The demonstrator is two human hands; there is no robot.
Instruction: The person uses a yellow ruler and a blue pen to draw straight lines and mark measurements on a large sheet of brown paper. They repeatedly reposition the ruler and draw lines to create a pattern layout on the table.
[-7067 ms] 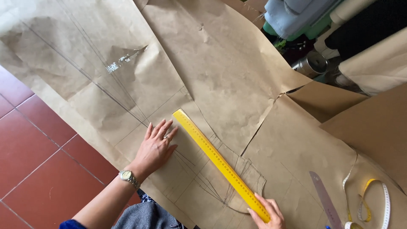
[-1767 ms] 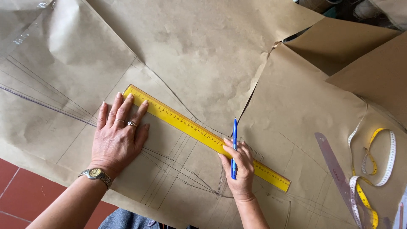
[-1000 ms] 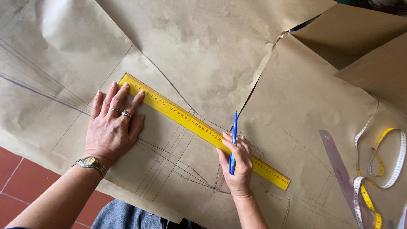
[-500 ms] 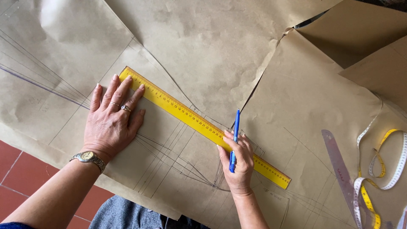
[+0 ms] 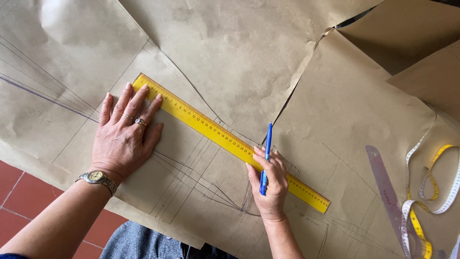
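The left hand (image 5: 123,136) lies flat, fingers spread, pressing the brown paper (image 5: 239,57) just beside the upper end of the yellow ruler (image 5: 225,139), at about nine o'clock. The right hand (image 5: 269,184), near five o'clock, pinches a blue pen (image 5: 266,156) upright against the ruler's lower half. Since half a second ago, both hands have barely shifted along the ruler. The pen's tip is hidden behind the fingers. At four o'clock, a clear curved ruler (image 5: 383,187) and a measuring tape (image 5: 421,192) run off the edge.
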